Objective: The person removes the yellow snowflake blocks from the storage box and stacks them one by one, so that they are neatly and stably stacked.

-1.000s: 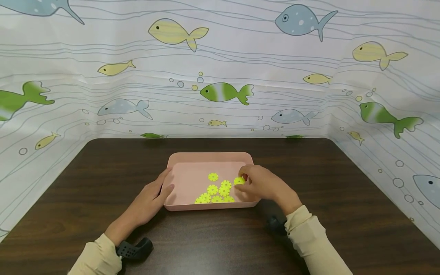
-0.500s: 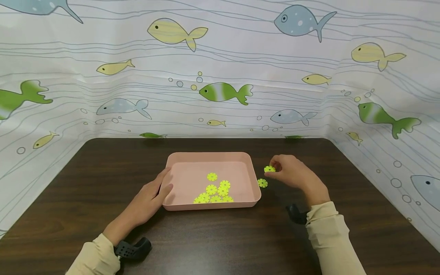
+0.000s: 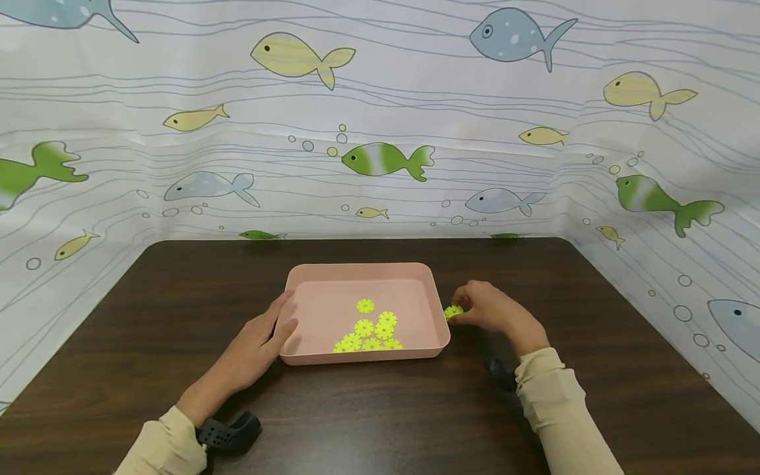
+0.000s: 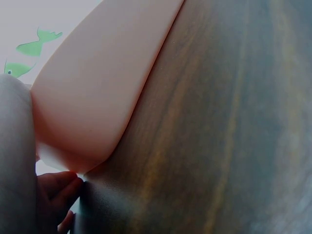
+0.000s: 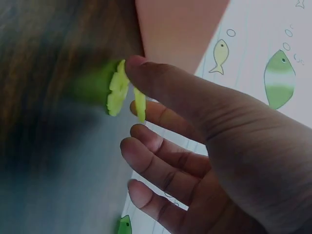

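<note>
A shallow pink tray (image 3: 362,354) rests on the table, with several yellow-green notched plastic discs (image 3: 364,328) inside, most of them toward its front edge. My left hand (image 3: 252,346) holds the tray's left side, thumb over the rim and fingers along the outer wall. Just outside the right wall, my right hand (image 3: 493,313) is low over the table. Between its thumb and index finger it pinches one notched disc (image 5: 140,105). A second notched disc (image 5: 117,90) shows right beside the pinched one, close to the tabletop. The other right fingers are loosely bent.
The dark wood-grain table (image 3: 368,415) reaches back to a white sheet (image 3: 380,99) printed with fish, which also rises along both sides. A black wrist strap (image 3: 231,432) sits on the left wrist, and another dark device (image 3: 501,376) is under the right wrist.
My right hand has carried a disc from inside the tray out past its right wall, then lowered it toward the disc lying there. My left hand has stayed on the tray.
</note>
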